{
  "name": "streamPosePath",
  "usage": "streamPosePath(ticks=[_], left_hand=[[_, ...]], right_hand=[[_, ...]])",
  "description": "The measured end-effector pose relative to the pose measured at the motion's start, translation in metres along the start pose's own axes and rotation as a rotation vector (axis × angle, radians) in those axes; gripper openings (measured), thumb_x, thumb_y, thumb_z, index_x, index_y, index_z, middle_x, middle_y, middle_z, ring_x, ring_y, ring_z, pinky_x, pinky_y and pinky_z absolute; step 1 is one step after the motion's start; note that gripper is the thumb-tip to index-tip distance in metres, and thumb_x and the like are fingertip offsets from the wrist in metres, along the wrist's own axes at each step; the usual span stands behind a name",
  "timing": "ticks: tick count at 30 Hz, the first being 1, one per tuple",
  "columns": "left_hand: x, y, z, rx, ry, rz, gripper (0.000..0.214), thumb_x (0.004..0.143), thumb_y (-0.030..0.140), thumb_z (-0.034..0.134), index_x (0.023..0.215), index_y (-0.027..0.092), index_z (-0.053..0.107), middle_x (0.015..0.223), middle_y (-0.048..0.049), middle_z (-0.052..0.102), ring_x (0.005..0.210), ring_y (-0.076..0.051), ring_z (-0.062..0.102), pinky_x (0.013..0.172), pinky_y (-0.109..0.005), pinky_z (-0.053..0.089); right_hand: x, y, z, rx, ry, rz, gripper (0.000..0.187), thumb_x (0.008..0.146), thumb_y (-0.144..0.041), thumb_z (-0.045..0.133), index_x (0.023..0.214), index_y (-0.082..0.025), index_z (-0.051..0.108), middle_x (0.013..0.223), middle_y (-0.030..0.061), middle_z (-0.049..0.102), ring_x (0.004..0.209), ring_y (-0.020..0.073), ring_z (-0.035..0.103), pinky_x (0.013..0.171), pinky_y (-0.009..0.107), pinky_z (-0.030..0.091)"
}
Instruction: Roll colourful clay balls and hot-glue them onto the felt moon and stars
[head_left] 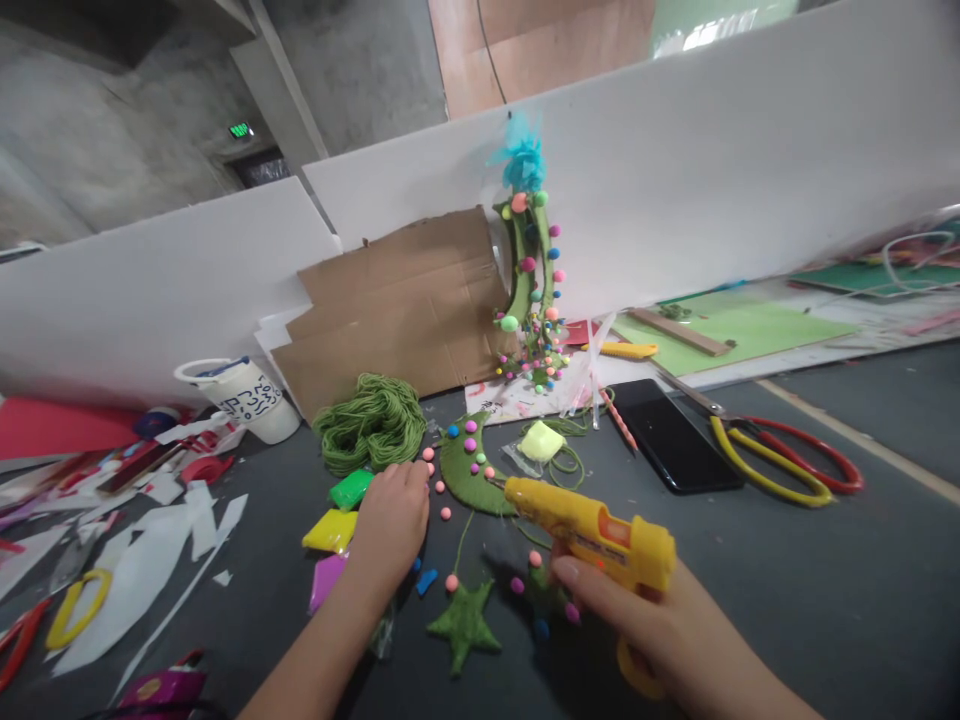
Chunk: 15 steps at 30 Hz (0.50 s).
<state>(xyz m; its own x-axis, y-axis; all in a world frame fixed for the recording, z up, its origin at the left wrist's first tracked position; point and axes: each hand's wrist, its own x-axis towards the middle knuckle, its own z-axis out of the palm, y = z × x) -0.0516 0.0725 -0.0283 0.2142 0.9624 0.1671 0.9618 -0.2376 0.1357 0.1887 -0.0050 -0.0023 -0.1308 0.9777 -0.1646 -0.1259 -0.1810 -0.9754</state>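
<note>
My right hand (660,625) is closed round a yellow glue gun (596,535), whose nozzle points at a green felt crescent (466,470) dotted with small coloured pom-poms. My left hand (391,520) rests on the dark table beside the crescent with its fingers curled toward loose pink pom-poms (431,470); whether it holds one is hidden. A green felt star (465,625) on a thread lies between my hands. Green, yellow and purple clay blocks (334,530) sit just left of my left hand.
A skein of green yarn (369,425) lies behind the crescent. A finished green hanging ornament (532,270) leans on a white board by cardboard (397,310). A black phone (675,440), scissors (780,465), a white cup (240,395) and paper scraps (142,560) surround the work.
</note>
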Motion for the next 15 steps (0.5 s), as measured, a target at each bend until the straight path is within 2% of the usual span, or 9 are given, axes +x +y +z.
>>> streamPosePath(ticks=[3, 5, 7, 10, 12, 15], left_hand=[[-0.012, 0.008, -0.015, -0.150, 0.013, -0.082, 0.021, 0.088, 0.022, 0.041, 0.093, 0.017, 0.061, 0.094, -0.0090, 0.064, 0.090, -0.023, 0.056, 0.081, -0.038, 0.043], [-0.026, 0.016, -0.026, -0.324, -0.039, -0.156, 0.020, 0.087, 0.031, 0.046, 0.088, 0.020, 0.063, 0.090, -0.0046, 0.066, 0.081, -0.018, 0.060, 0.072, -0.029, 0.047], [-0.041, 0.025, -0.033, -0.910, -0.159, -0.437, 0.019, 0.081, 0.037, 0.059, 0.087, 0.020, 0.065, 0.081, -0.0017, 0.066, 0.075, -0.015, 0.059, 0.068, -0.024, 0.046], [-0.060, 0.035, -0.033, -1.439, -0.264, -0.689, 0.019, 0.077, 0.036, 0.065, 0.078, 0.017, 0.065, 0.063, 0.0015, 0.061, 0.058, -0.009, 0.053, 0.058, -0.019, 0.042], [-0.066, 0.036, -0.028, -1.630, -0.285, -0.770, 0.016, 0.075, 0.032, 0.069, 0.074, 0.016, 0.066, 0.061, 0.0013, 0.061, 0.057, -0.008, 0.052, 0.057, -0.018, 0.041], [-0.069, 0.035, -0.021, -1.739, -0.289, -0.805, 0.011, 0.071, 0.023, 0.073, 0.075, 0.015, 0.067, 0.067, -0.0010, 0.064, 0.061, -0.009, 0.055, 0.061, -0.019, 0.043]], right_hand=[[0.001, 0.000, -0.001, 0.014, -0.003, 0.023, 0.032, 0.073, -0.033, 0.069, 0.103, -0.023, 0.071, 0.074, 0.0001, 0.071, 0.086, 0.0210, 0.067, 0.083, 0.028, 0.052], [0.001, -0.002, 0.000, 0.030, -0.018, 0.016, 0.030, 0.073, -0.031, 0.069, 0.102, -0.024, 0.071, 0.072, -0.0002, 0.071, 0.089, 0.0219, 0.067, 0.085, 0.030, 0.051], [0.001, -0.002, 0.001, 0.038, -0.033, 0.006, 0.025, 0.072, -0.031, 0.069, 0.095, -0.024, 0.072, 0.075, 0.0004, 0.072, 0.089, 0.0223, 0.067, 0.087, 0.031, 0.050], [0.000, -0.001, 0.004, 0.003, -0.060, 0.023, 0.017, 0.070, -0.030, 0.070, 0.086, -0.024, 0.071, 0.081, 0.0006, 0.074, 0.086, 0.0214, 0.069, 0.084, 0.029, 0.051], [-0.001, 0.001, 0.005, -0.039, -0.095, 0.046, 0.018, 0.069, -0.027, 0.069, 0.087, -0.025, 0.071, 0.082, -0.0004, 0.074, 0.082, 0.0204, 0.069, 0.079, 0.026, 0.053], [-0.004, 0.006, 0.007, -0.109, -0.150, 0.100, 0.024, 0.069, -0.026, 0.067, 0.093, -0.027, 0.070, 0.079, -0.0015, 0.074, 0.076, 0.0196, 0.070, 0.069, 0.023, 0.056]])
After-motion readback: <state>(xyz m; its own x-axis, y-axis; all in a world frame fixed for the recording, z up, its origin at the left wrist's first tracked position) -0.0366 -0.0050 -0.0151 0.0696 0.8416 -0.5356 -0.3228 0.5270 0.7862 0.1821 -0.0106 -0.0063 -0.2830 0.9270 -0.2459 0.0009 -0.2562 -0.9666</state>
